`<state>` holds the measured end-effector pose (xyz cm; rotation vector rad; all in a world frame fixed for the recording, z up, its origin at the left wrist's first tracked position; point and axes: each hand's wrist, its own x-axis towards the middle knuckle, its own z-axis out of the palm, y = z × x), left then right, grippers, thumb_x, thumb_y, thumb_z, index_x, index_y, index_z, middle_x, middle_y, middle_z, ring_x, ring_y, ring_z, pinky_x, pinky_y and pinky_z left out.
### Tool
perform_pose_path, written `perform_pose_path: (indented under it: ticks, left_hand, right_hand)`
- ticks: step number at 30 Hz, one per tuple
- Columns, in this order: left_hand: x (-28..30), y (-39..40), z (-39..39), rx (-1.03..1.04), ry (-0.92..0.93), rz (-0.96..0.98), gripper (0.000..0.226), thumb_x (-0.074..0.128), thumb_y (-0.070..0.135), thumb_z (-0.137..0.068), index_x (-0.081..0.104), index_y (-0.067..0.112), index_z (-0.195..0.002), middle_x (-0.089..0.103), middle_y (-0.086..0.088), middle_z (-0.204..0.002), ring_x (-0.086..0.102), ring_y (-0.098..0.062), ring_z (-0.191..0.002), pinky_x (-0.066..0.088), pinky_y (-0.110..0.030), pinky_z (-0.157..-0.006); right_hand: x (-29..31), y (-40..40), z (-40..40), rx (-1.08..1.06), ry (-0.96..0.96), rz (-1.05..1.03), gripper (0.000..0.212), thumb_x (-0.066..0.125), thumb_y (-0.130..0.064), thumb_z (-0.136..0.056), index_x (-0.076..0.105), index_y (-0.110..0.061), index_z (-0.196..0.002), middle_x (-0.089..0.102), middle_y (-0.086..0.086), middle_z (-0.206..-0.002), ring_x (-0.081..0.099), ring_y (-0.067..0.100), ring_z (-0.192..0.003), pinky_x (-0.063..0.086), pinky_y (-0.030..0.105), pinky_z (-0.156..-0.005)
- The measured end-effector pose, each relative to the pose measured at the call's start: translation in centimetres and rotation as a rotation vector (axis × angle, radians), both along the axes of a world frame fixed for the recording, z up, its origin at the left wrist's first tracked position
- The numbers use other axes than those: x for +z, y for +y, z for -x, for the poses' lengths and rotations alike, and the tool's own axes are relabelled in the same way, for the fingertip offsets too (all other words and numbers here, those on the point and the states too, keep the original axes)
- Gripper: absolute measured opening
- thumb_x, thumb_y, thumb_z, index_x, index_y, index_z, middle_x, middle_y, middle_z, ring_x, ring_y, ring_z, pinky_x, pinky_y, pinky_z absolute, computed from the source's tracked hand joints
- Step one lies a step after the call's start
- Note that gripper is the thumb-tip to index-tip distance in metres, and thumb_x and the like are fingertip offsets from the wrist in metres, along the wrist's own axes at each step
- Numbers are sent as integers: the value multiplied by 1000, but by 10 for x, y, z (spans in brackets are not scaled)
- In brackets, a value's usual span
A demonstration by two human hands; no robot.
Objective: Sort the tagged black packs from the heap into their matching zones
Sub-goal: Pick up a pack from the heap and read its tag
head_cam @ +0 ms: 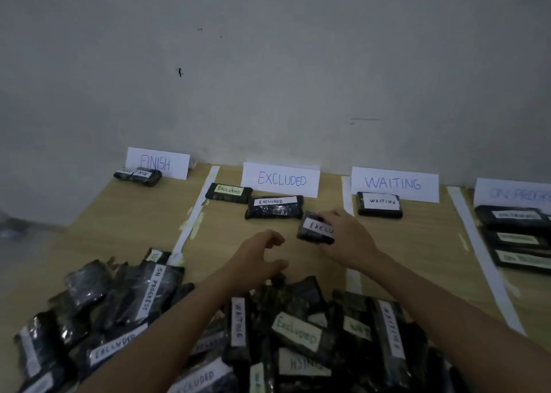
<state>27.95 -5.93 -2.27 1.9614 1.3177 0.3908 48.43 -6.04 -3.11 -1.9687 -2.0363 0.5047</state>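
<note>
From the head camera, looking down over your two forearms: your right hand (347, 237) grips a black pack tagged EXCLUDED (316, 228), fingers curled over its right end; the pack sits low over the wooden table (125, 228), whether touching it or not cannot be told; its long axis runs roughly left to right, slightly tilted; beyond your fingertips stands the EXCLUDED sign (280, 179), and just up and left of the held pack lie two more EXCLUDED packs (273, 207); so the pack looks already within its zone, and letting go seems the next step. Your left hand (259, 258) hovers loosely curled, holding nothing, just left of and nearer you than the right; directly below it spreads the heap of tagged packs (298, 333), so it is the nearer hand for the next pick.
</note>
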Motion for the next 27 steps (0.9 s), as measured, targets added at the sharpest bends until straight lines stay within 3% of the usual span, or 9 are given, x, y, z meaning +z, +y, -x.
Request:
perform_pose_path:
  ticks: [4,8,16,20,23,25,27]
  left_hand:
    - [-13,27,32,41,27,-68,33,63,19,-85,55,12,-116,55,-2,-121,50,-13,-115,37,-17,-85]
    - [-23,45,58,66,17,-82,28,62,19,-86,57,16,-113,55,2,-119,49,-11,-113,39,-20,-89]
    - [-34,68,92,59,-12,-75,25,61,16,-87,58,17,-112,57,4,-117,50,-8,-110,39,-20,-89]
    - [-41,70,86,51,-42,-71,23,61,15,-86,59,17,-110,56,7,-111,51,-7,-107,39,-19,-85]
    - [-46,70,77,25,-51,-54,22,61,16,-86,59,18,-108,57,6,-111,52,-8,-108,41,-20,-84]
    - [-48,70,70,1,-53,-30,21,61,18,-87,59,20,-108,58,6,-114,52,-7,-108,42,-21,-84]
    - [-50,68,63,-17,-62,-9,20,60,18,-88,59,20,-108,57,6,-115,52,-7,-109,43,-22,-83]
  right_hand:
    - [-18,39,40,197,-214,-16,70,64,-24,-80,32,-12,-141,35,10,-141,36,26,-127,30,34,-105]
    - [-28,75,78,332,-333,11,69,61,-36,-82,30,-14,-140,21,9,-152,25,26,-136,23,39,-109]
    - [-37,101,93,222,-318,76,72,60,-37,-80,28,-13,-139,28,8,-150,26,26,-135,26,42,-108]
    - [-36,93,84,230,-272,-47,65,60,-35,-77,37,-12,-134,42,8,-137,38,25,-125,32,38,-101]
    - [-40,77,69,179,-179,-134,62,57,-37,-68,52,-6,-121,57,12,-116,54,31,-105,47,41,-85]
    - [-44,67,56,74,-112,-183,60,56,-42,-68,54,-5,-116,58,12,-107,56,30,-94,52,43,-72]
    - [-43,59,44,-129,-28,-201,62,65,-43,-74,48,-8,-122,53,10,-113,53,25,-98,51,37,-72]
